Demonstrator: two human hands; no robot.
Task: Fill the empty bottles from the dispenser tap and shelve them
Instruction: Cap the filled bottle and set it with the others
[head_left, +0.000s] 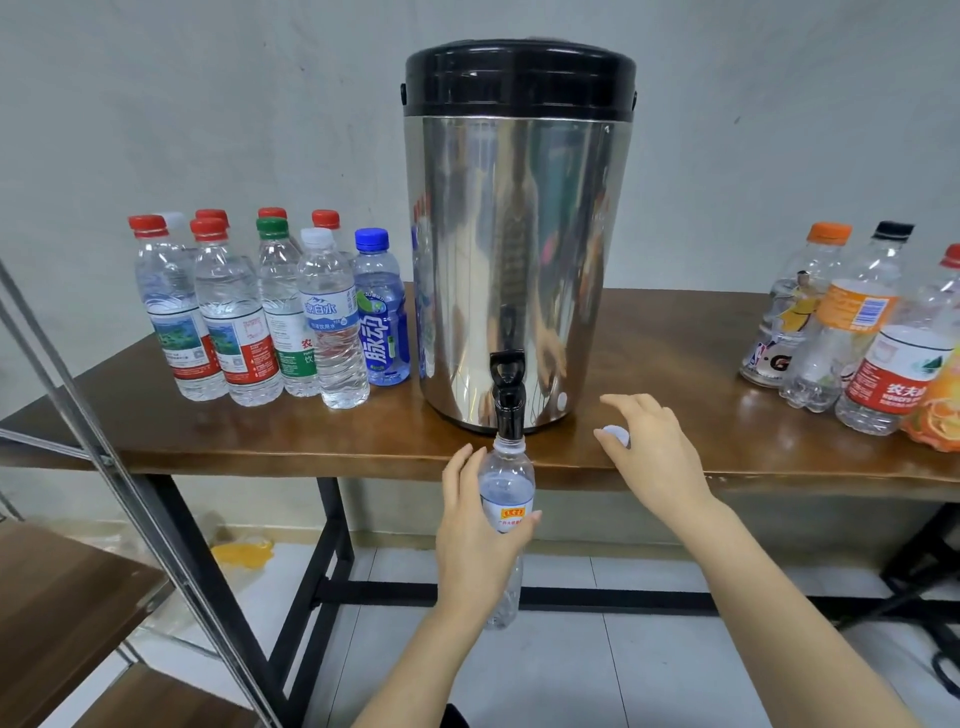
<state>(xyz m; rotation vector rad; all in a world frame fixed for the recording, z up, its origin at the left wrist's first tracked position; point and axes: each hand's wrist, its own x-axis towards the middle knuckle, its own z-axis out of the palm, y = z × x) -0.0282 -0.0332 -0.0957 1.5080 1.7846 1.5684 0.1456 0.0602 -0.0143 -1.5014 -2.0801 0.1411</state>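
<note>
A steel dispenser (514, 234) with a black lid stands on the wooden table (260, 436). Its black tap (507, 395) hangs over the front edge. My left hand (475, 535) grips a clear uncapped bottle (506, 483) with a yellow-and-white label, its mouth right under the tap spout. My right hand (649, 447) hovers over the table edge to the right of the tap and pinches a white cap (615, 435) between thumb and fingers. Water is in the bottle's upper part, but its level is unclear.
Several capped water bottles (270, 312) stand in a cluster left of the dispenser. Several capped bottles (857, 338) that look empty stand at the table's right end. A metal-framed shelf (78, 597) with wooden boards sits at the lower left. Below lies tiled floor.
</note>
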